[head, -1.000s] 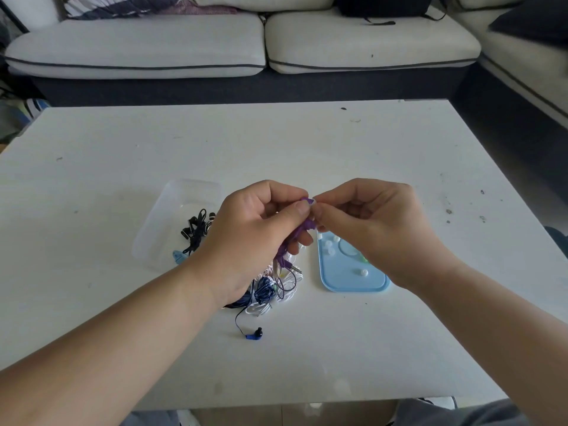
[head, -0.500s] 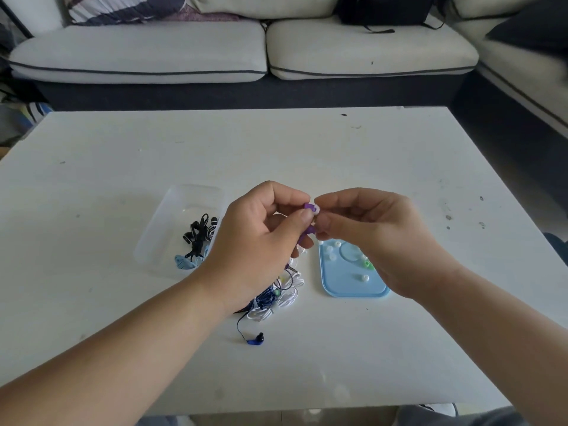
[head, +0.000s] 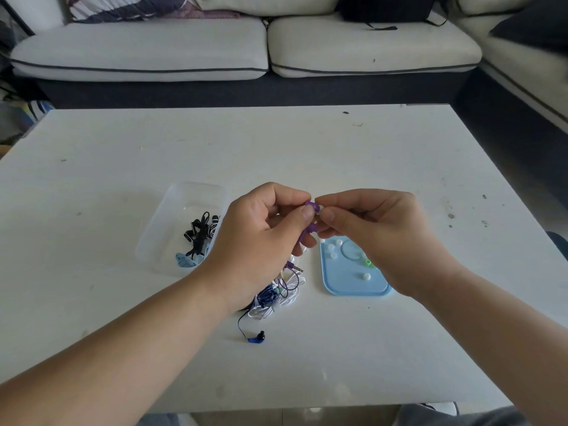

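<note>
My left hand (head: 261, 241) pinches a purple earbud (head: 311, 205) between thumb and fingers above the white table (head: 307, 149). Its purple cord hangs down to a tangle of white, blue and purple earphone cables (head: 276, 293) under my wrist. My right hand (head: 375, 235) pinches a small white ear tip (head: 319, 208) against the earbud's nozzle. Below my right hand lies a light blue lid (head: 353, 284) with a few loose white tips and a green one on it.
A clear plastic box (head: 172, 229) left of my hands holds black earphones and a blue piece. A blue earbud (head: 256, 338) on its cord lies toward the near edge. A white sofa (head: 246, 47) stands beyond the table.
The earbud's nozzle and the white tip have come into view between my fingertips; a second ago the fingers covered them. Both hands stay close together in the same spot.
</note>
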{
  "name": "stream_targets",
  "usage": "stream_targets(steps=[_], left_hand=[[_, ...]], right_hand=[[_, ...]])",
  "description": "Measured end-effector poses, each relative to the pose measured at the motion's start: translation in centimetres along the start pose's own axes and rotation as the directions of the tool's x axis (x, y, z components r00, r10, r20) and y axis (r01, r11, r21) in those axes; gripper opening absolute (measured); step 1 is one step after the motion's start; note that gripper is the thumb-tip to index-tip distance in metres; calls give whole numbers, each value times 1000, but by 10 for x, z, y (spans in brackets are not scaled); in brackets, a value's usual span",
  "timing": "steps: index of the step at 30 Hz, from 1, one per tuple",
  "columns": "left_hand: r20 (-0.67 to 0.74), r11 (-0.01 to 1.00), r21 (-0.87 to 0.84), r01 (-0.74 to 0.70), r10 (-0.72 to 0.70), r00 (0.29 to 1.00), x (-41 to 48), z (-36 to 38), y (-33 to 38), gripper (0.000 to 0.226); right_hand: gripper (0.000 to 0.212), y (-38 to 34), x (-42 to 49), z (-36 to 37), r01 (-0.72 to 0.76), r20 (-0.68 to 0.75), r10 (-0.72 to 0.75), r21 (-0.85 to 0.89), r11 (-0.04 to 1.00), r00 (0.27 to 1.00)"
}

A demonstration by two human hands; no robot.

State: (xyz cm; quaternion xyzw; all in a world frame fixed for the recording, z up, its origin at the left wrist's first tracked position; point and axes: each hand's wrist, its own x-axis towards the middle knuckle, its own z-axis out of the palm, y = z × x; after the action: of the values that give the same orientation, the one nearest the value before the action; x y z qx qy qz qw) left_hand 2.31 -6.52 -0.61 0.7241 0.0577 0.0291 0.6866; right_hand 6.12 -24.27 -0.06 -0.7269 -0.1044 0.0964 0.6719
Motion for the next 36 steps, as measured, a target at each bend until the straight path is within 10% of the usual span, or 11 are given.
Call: stream_targets(steps=[36], left_hand=[[180, 989, -112, 92, -70, 981, -8, -2, 11, 7]], right_hand=[[19, 3, 5, -18, -52, 217, 20, 144, 988, 976]])
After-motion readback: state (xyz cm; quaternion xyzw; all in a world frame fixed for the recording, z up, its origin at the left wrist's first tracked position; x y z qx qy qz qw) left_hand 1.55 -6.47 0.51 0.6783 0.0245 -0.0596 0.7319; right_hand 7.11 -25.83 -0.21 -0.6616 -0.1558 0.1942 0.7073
